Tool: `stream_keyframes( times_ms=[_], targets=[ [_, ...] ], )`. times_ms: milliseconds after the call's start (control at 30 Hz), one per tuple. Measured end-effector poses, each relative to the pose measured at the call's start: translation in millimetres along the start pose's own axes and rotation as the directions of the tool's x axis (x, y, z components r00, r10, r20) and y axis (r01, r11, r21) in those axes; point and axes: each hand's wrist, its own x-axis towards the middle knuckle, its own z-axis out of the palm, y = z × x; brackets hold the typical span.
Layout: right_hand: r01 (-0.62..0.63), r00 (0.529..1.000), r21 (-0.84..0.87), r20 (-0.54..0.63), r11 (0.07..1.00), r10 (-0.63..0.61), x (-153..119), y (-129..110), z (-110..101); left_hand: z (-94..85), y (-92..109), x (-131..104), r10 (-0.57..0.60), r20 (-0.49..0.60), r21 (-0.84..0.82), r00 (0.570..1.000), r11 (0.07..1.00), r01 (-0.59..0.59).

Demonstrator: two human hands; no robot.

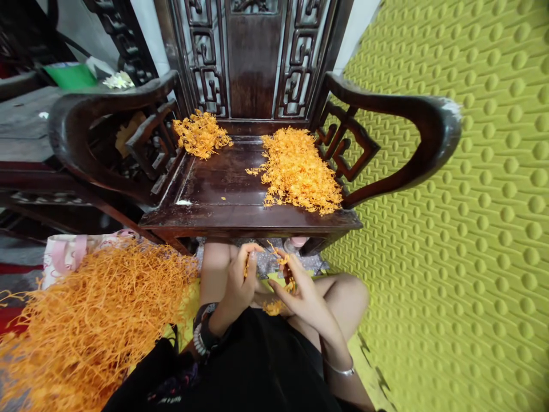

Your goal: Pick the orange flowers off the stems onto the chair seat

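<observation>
My left hand (pixel 244 277) is above my lap, its fingers pressed together round a small orange strand. Just to its right, my right hand (pixel 295 289) has its fingers closed on an orange stringy piece (pixel 283 260), with more orange loops hanging below the fingers. The two hands are close but apart. A small orange bunch (pixel 273 308) lies lower, by my legs. On the dark wooden chair seat (pixel 223 177) are a small orange pile (pixel 202 134) at the back left and a larger orange pile (pixel 300 171) on the right.
A big heap of loose orange strands (pixel 103 320) fills the lower left, beside a white and pink bag (pixel 64 257). Curved chair arms (pixel 429 126) flank the seat. A yellow-green studded mat (pixel 463 257) covers the right. A pink-lidded container (pixel 295 242) stands under the chair.
</observation>
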Motion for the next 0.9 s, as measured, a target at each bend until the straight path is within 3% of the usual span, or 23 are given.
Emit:
stream_keyframes(
  times_ms=[100, 200, 333, 400, 467, 567, 633, 667, 733, 800, 833, 867, 900],
  targets=[
    [0.008, 1.000, -0.019, 0.023, 1.000, -0.008, 0, -4, 9, -1.0, 3, -1, 0.058, 0.140, 0.051, 0.988, 0.997, -0.066],
    [0.046, 0.998, -0.026, 0.036, 0.999, -0.045, 2, -8, 12, -0.7, 4, 2, 0.021, 0.302, 0.145, 0.953, 0.987, -0.068],
    [0.016, 0.999, -0.028, 0.047, 0.999, -0.015, 6, -9, 7, -0.7, -3, 10, -0.019, 0.362, 0.193, 0.932, 0.980, -0.055],
    [-0.004, 0.999, 0.026, 0.050, 1.000, 0.003, 7, -11, 2, 0.0, -6, 11, -0.008, 0.396, 0.059, 0.918, 0.998, -0.017],
    [-0.038, 0.997, 0.110, 0.068, 0.993, 0.030, 6, -14, -3, 2.4, -8, 10, -0.031, 0.439, -0.167, 0.898, 0.979, 0.115],
    [-0.120, 0.990, 0.236, 0.103, 0.964, 0.098, 1, -18, -10, 5.7, -8, 8, -0.068, 0.500, -0.466, 0.864, 0.819, 0.334],
    [-0.128, 0.984, 0.340, 0.162, 0.932, 0.076, -7, -15, -14, 0.9, -7, 11, -0.055, 0.477, -0.565, 0.877, 0.745, 0.354],
    [-0.100, 0.984, 0.414, 0.175, 0.905, 0.029, -13, -10, -17, -5.1, -6, 14, -0.050, 0.424, -0.604, 0.904, 0.728, 0.324],
    [-0.039, 0.996, 0.572, 0.093, 0.819, -0.017, -24, 3, -25, -23.1, 1, 24, -0.034, 0.207, -0.699, 0.978, 0.695, 0.172],
    [-0.007, 0.993, 0.681, -0.082, 0.732, 0.086, -34, 18, -35, -42.8, 13, 38, 0.047, -0.010, -0.723, 0.999, 0.690, -0.040],
    [-0.009, 0.972, 0.711, -0.158, 0.703, 0.171, -37, 25, -41, -50.1, 21, 47, 0.124, -0.040, -0.677, 0.991, 0.726, -0.118],
    [-0.019, 0.950, 0.731, -0.199, 0.682, 0.240, -39, 29, -47, -54.3, 31, 56, 0.217, 0.022, -0.592, 0.976, 0.789, -0.162],
    [-0.021, 0.933, 0.744, -0.225, 0.668, 0.280, -39, 32, -52, -54.4, 42, 68, 0.293, 0.169, -0.465, 0.941, 0.866, -0.186]
  ],
)
